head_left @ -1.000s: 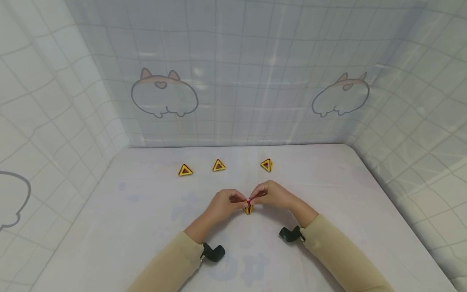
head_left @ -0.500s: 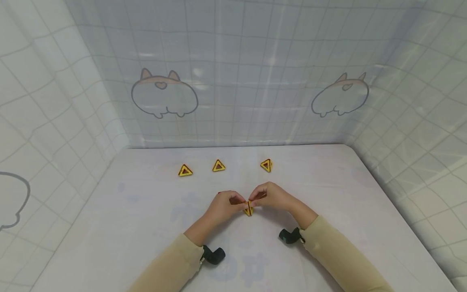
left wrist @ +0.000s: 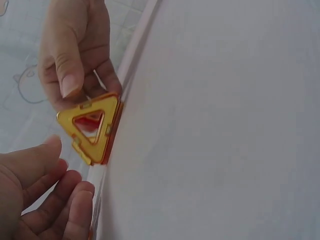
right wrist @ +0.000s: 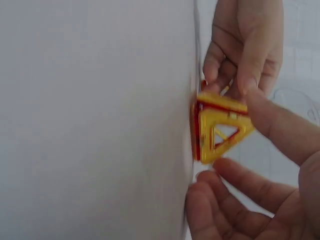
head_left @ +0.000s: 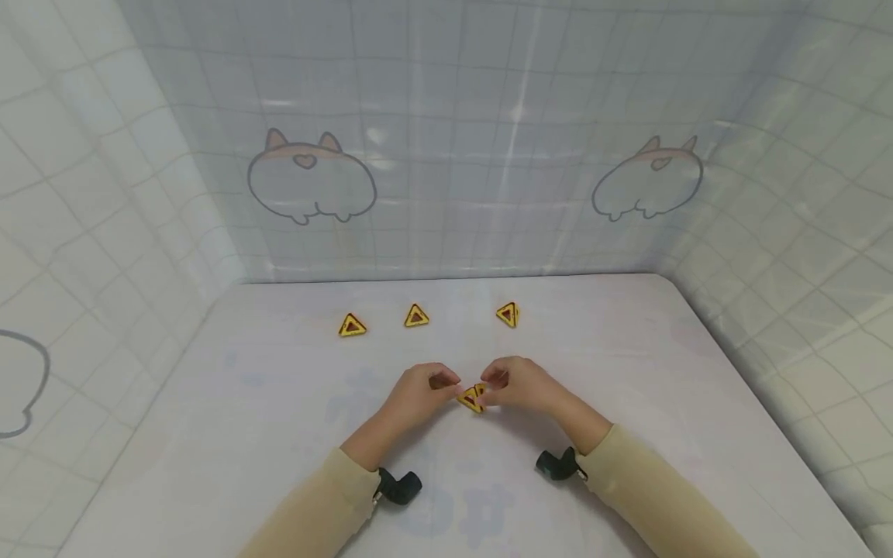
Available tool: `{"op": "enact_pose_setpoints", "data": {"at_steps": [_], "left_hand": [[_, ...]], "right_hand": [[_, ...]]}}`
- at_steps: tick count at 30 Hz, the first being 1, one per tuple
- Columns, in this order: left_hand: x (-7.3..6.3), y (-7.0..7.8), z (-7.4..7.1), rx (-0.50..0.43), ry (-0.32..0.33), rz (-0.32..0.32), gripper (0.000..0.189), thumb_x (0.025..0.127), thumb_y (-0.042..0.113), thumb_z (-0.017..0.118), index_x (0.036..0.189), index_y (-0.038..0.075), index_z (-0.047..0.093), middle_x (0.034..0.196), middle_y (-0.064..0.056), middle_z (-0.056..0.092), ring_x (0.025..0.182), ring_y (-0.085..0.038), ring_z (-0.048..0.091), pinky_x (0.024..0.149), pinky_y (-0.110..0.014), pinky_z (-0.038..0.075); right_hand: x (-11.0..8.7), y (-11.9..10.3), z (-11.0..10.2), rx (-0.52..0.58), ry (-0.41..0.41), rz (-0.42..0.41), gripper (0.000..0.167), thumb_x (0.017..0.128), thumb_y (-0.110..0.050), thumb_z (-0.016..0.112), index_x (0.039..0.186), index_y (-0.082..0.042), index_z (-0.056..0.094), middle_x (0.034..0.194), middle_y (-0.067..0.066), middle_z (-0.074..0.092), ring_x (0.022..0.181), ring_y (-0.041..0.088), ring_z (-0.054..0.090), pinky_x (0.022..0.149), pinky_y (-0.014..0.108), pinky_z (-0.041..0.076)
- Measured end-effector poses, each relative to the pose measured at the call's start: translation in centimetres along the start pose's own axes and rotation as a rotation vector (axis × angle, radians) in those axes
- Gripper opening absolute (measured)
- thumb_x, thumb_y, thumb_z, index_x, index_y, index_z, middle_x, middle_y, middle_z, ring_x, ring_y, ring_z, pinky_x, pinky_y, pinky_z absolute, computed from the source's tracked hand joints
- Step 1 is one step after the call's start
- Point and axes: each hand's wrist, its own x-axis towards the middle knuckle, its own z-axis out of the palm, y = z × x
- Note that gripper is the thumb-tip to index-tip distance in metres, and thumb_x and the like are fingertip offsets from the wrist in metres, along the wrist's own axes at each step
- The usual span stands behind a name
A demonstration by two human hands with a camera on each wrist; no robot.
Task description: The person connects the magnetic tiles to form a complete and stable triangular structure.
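Several yellow and red triangular magnetic tiles (head_left: 470,400) stand joined as a small pyramid between the two hands, one framed face turned toward the head camera. My left hand (head_left: 417,394) is at its left corner; in the left wrist view, the thumb and loosely bent fingers of the left hand (left wrist: 47,195) are apart from the tiles (left wrist: 95,127). At the other side is my right hand (head_left: 523,387), thumb and fingers spread apart. In the right wrist view the thumb of the right hand (right wrist: 280,150) overlaps a corner of the tiles (right wrist: 222,135); contact is unclear.
Toward the back of the white table (head_left: 279,434) lie a yellow triangular tile (head_left: 352,325), another triangular tile (head_left: 416,316) and a joined triangular piece (head_left: 508,315). A grid-patterned curtain (head_left: 446,155) surrounds the table. Black wrist-camera mounts (head_left: 399,488) hang by the sleeves.
The joined tiles have turned, so a flat face shows where an edge faced before. Both hands have loosened from their pinch at the top, and the fingertips have spread apart.
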Motion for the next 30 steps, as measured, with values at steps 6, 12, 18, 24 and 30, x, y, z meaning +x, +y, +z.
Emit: {"op": "enact_pose_setpoints", "data": {"at_steps": [6, 12, 18, 24, 30], "left_hand": [[0.0, -0.2, -0.9, 0.023, 0.054, -0.057, 0.014, 0.090, 0.027, 0.076, 0.101, 0.018, 0.072, 0.093, 0.007, 0.069, 0.087, -0.012, 0.062, 0.081, -0.035, 0.053], [0.4, -1.2, -1.6, 0.051, 0.113, -0.123, 0.018, 0.088, 0.026, 0.080, 0.102, 0.018, 0.072, 0.091, 0.003, 0.063, 0.084, -0.016, 0.056, 0.076, -0.032, 0.049], [0.9, -2.2, -2.1, 0.067, 0.126, -0.175, 0.026, 0.085, 0.024, 0.082, 0.108, 0.018, 0.071, 0.106, -0.004, 0.061, 0.098, -0.022, 0.056, 0.085, -0.038, 0.052], [1.4, -2.7, -2.7, 0.070, 0.093, -0.191, 0.039, 0.083, 0.022, 0.084, 0.120, 0.017, 0.071, 0.126, -0.008, 0.059, 0.116, -0.026, 0.056, 0.100, -0.045, 0.047], [1.8, -2.7, -3.1, 0.148, 0.025, -0.156, 0.045, 0.081, 0.018, 0.085, 0.124, 0.016, 0.070, 0.125, -0.007, 0.059, 0.113, -0.024, 0.055, 0.099, -0.044, 0.047]], "right_hand": [[0.1, -0.7, 0.8, -0.070, 0.014, 0.036, 0.040, 0.076, -0.035, 0.089, 0.104, -0.011, 0.071, 0.092, -0.005, 0.066, 0.084, 0.011, 0.057, 0.078, 0.033, 0.050], [0.2, -0.6, 1.0, -0.044, -0.006, 0.031, 0.035, 0.079, -0.028, 0.087, 0.106, -0.013, 0.071, 0.093, -0.006, 0.066, 0.085, 0.010, 0.058, 0.079, 0.032, 0.051], [0.3, -0.7, 1.0, -0.007, -0.026, 0.051, 0.038, 0.080, -0.026, 0.086, 0.112, -0.012, 0.071, 0.096, -0.006, 0.066, 0.090, 0.012, 0.060, 0.082, 0.033, 0.051], [0.4, -0.7, 1.1, 0.014, -0.032, 0.055, 0.039, 0.081, -0.029, 0.086, 0.112, -0.012, 0.071, 0.097, -0.005, 0.066, 0.091, 0.012, 0.060, 0.081, 0.032, 0.052], [0.4, -0.4, 0.7, 0.063, -0.079, 0.021, 0.036, 0.084, -0.023, 0.083, 0.115, -0.010, 0.071, 0.102, -0.004, 0.067, 0.095, 0.013, 0.061, 0.083, 0.032, 0.053]]}}
